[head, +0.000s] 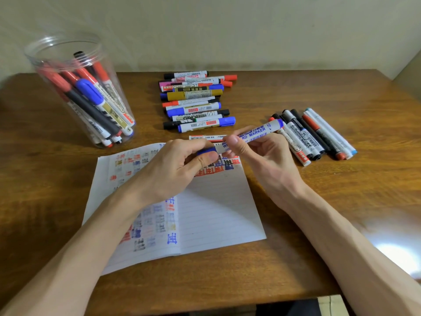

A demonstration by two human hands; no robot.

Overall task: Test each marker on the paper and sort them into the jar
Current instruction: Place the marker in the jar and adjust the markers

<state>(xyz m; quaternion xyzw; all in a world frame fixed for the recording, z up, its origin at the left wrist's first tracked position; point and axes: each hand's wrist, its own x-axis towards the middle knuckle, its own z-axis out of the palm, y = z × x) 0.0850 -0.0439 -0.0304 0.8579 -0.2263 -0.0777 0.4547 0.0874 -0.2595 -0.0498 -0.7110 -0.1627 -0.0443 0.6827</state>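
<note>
Above the top of the lined paper [218, 215] I hold a blue whiteboard marker [257, 133] with both hands. My right hand [255, 156] grips its white barrel, and my left hand [175, 165] pinches its blue cap [206, 151] at the left end. The cap sits against the barrel. The paper carries red, blue and black test marks. A clear plastic jar [79, 87] at the back left holds several red, blue and black markers.
A pile of several markers [196, 99] lies at the back centre of the wooden table [341, 201], and one more marker [205, 137] lies just behind my hands. A second group of markers [314, 135] lies on the right. A wall runs behind the table.
</note>
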